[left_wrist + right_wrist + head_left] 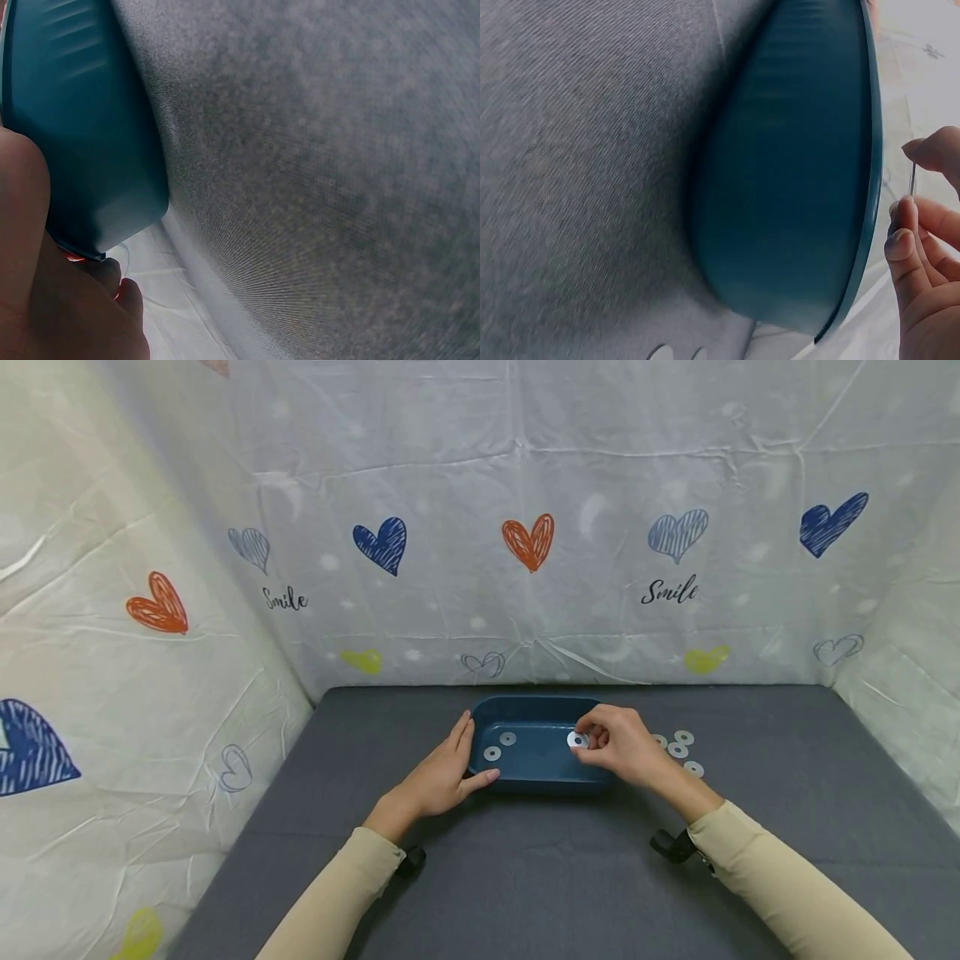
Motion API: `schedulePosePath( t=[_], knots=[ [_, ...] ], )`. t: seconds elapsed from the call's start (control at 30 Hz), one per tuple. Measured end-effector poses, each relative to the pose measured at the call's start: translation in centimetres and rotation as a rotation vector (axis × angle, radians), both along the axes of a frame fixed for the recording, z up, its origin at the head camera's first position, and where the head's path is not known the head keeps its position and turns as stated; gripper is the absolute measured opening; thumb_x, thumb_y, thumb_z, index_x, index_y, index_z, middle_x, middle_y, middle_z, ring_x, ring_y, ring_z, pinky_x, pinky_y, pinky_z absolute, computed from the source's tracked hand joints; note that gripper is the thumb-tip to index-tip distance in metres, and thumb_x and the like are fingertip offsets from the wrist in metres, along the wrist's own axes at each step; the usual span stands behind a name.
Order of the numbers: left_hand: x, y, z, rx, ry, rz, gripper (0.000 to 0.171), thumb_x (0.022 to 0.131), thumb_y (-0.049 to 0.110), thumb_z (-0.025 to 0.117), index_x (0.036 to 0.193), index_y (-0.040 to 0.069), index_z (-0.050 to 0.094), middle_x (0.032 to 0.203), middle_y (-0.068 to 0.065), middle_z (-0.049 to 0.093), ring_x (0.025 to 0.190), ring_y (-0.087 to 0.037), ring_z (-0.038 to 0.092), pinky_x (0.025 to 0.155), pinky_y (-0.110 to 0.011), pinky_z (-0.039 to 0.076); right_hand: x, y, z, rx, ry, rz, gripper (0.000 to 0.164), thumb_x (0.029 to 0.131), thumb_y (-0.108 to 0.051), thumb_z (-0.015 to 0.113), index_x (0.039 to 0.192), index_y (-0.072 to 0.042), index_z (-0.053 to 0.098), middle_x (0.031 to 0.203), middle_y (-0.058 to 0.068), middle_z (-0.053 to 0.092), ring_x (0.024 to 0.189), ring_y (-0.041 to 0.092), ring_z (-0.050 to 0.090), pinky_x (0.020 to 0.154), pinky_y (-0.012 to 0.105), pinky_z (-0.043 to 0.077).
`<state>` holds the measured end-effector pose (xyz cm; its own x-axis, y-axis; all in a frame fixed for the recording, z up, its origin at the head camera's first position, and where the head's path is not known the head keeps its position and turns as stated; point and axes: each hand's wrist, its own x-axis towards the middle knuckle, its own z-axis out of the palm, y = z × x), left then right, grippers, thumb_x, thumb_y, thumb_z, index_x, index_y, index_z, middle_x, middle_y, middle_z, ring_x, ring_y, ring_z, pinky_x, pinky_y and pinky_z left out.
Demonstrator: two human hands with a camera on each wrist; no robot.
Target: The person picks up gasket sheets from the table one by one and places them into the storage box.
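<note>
Grey cloth-covered counter (525, 877): near its far edge, straight-fingered left hand (437, 775) braces the blue rectangular plastic tray (536, 762); right hand (624, 747) pinches a flat silvery ring (572, 741), best lowered gently.

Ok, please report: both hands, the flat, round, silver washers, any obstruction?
Right hand pinching one washer above blue rectangular tray; left hand touching tray's left end. Two washers inside, others right, on grey cloth. No visible obstruction.
</note>
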<state>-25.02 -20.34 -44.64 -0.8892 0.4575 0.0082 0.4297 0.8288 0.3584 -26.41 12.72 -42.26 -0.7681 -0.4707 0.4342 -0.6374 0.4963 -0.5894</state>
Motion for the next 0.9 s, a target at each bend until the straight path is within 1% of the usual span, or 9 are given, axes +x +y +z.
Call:
schedulePosePath(
  t=[0.23, 0.37, 0.47, 0.6, 0.73, 0.9],
  knots=[
    [0.0, 0.0, -0.1, -0.003, -0.001, 0.002, 0.103, 0.101, 0.067, 0.046, 0.162, -0.002, 0.002, 0.171, -0.017, -0.004, 0.157, -0.032, 0.012, 0.123, -0.049, 0.022, -0.3, -1.4, 0.0, -0.004, -0.03, 0.001, 0.019, 0.086, -0.008, 0.083, 0.102, -0.004, 0.074, 0.088, 0.003, 0.065, 0.072, 0.009, 0.061, 0.067, 0.028, 0.055],
    [0.0, 0.1, 0.0, -0.002, 0.001, 0.01, 0.103, 0.101, 0.067, 0.047, 0.163, -0.002, 0.003, 0.171, -0.017, -0.003, 0.156, -0.032, 0.013, 0.123, -0.049, 0.023, -0.7, -2.5, -0.1, -0.01, -0.026, 0.017, 0.019, 0.086, -0.007, 0.082, 0.102, -0.002, 0.074, 0.089, 0.005, 0.065, 0.071, 0.01, 0.062, 0.066, 0.028, 0.055],
    [0.0, 0.1, 0.0, -0.003, 0.0, 0.015, 0.104, 0.1, 0.068, 0.047, 0.163, -0.002, 0.003, 0.172, -0.016, -0.004, 0.156, -0.032, 0.014, 0.123, -0.049, 0.023, -1.3, -3.4, -0.3, 0.009, -0.022, 0.021, 0.018, 0.086, -0.008, 0.082, 0.101, -0.002, 0.075, 0.088, 0.004, 0.065, 0.07, 0.009, 0.062, 0.066, 0.027, 0.055],
    [0.0, 0.1, 0.0, -0.003, -0.009, 0.019, 0.104, 0.099, 0.069, 0.047, 0.163, -0.002, 0.004, 0.172, -0.015, -0.004, 0.156, -0.033, 0.014, 0.123, -0.049, 0.023, -1.9, -4.4, -0.6, 0.052, -0.051, 0.018, 0.019, 0.087, -0.011, 0.083, 0.103, -0.003, 0.075, 0.089, 0.003, 0.065, 0.071, 0.007, 0.061, 0.067, 0.026, 0.055],
    [0.0, 0.1, 0.1, -0.007, -0.016, 0.019, 0.104, 0.1, 0.069, 0.047, 0.163, -0.002, 0.004, 0.172, -0.015, -0.004, 0.156, -0.033, 0.015, 0.123, -0.049, 0.023, -2.4, -5.4, -0.7, 0.076, -0.08, 0.025, 0.02, 0.087, -0.012, 0.082, 0.103, -0.003, 0.075, 0.089, 0.004, 0.066, 0.072, 0.008, 0.06, 0.069, 0.028, 0.055],
    [-0.1, 0.1, 0.2, 0.0, -0.017, 0.018, 0.104, 0.1, 0.068, 0.047, 0.163, -0.002, 0.004, 0.172, -0.015, -0.004, 0.156, -0.033, 0.015, 0.122, -0.05, 0.024, -2.9, -6.7, -0.9, 0.096, -0.093, 0.024, 0.02, 0.087, -0.012, 0.083, 0.102, -0.003, 0.075, 0.086, 0.003, 0.065, 0.072, 0.009, 0.058, 0.071, 0.029, 0.054]
  ],
)
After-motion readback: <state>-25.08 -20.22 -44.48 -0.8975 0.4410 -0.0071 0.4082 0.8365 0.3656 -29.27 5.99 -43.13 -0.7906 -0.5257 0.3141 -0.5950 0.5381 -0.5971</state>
